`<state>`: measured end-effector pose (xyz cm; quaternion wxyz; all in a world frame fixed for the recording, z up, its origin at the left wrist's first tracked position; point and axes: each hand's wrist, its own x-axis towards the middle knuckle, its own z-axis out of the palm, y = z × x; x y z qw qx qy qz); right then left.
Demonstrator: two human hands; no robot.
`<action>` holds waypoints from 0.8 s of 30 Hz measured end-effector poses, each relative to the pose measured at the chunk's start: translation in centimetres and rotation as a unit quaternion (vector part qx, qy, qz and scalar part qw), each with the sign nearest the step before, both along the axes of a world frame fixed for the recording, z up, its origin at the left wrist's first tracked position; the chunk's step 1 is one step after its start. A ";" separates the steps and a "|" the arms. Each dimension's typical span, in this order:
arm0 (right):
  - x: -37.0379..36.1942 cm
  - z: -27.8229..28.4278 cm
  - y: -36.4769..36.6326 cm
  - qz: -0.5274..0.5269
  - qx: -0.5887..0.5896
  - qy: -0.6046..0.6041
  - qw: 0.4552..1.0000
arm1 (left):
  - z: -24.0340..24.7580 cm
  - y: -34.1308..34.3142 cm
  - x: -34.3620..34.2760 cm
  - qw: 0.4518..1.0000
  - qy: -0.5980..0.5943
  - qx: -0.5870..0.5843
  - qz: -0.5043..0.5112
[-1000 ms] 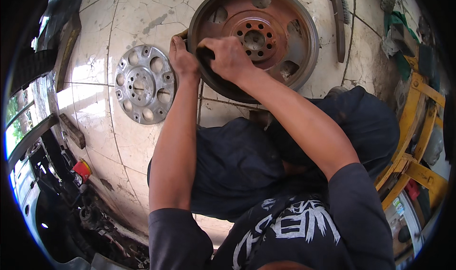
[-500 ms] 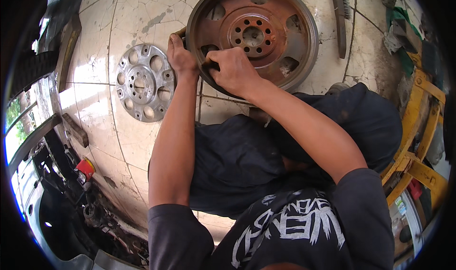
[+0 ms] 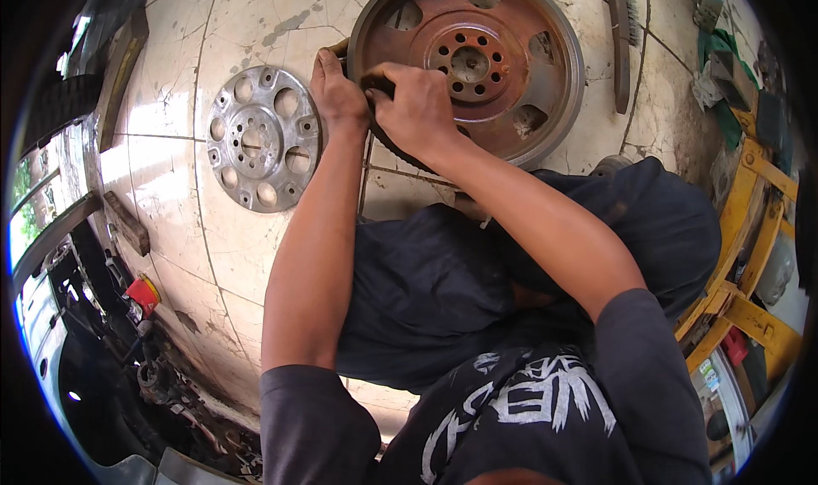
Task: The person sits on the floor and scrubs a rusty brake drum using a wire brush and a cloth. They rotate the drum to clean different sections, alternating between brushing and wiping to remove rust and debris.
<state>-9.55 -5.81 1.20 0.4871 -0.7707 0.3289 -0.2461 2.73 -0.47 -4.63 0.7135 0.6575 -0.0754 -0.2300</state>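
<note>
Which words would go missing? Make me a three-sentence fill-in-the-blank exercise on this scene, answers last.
The brush lies to the ____ of the reddish-brown wheel.
The hand nearer the silver disc is the person's ____ one.
The metal frame near the picture's right edge is coloured ____.
Missing words: right; left; yellow.

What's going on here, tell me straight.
A person works bare-handed at a large, round, rust-brown metal wheel on the cream tiled floor. The left hand is at its left edge; the right hand, fingers curled, is at the lower-left rim. Whether the right hand holds anything is unclear. A round, silver metal plate with holes lies left of the left hand, and a brown-backed brush with grey bristles lies right of the wheel.
</note>
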 end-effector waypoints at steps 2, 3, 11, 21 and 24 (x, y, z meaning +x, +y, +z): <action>-2.1 0.3 1.1 0.057 0.023 0.053 0.997 | -0.5 0.7 0.2 1.000 0.015 -0.005 0.024; -3.1 0.7 1.3 0.082 0.031 0.078 0.993 | -0.6 0.6 0.4 0.999 0.021 -0.011 0.034; -1.0 0.1 0.7 0.025 0.034 0.022 0.999 | 0.3 -0.1 -0.1 1.000 0.000 -0.006 0.008; -1.7 -0.4 0.3 0.036 -0.010 0.034 0.999 | 1.1 -0.1 -0.2 1.000 -0.013 0.018 0.010; -4.9 0.3 1.1 0.114 0.034 0.045 0.992 | 1.0 0.9 -0.3 0.999 0.042 -0.010 0.028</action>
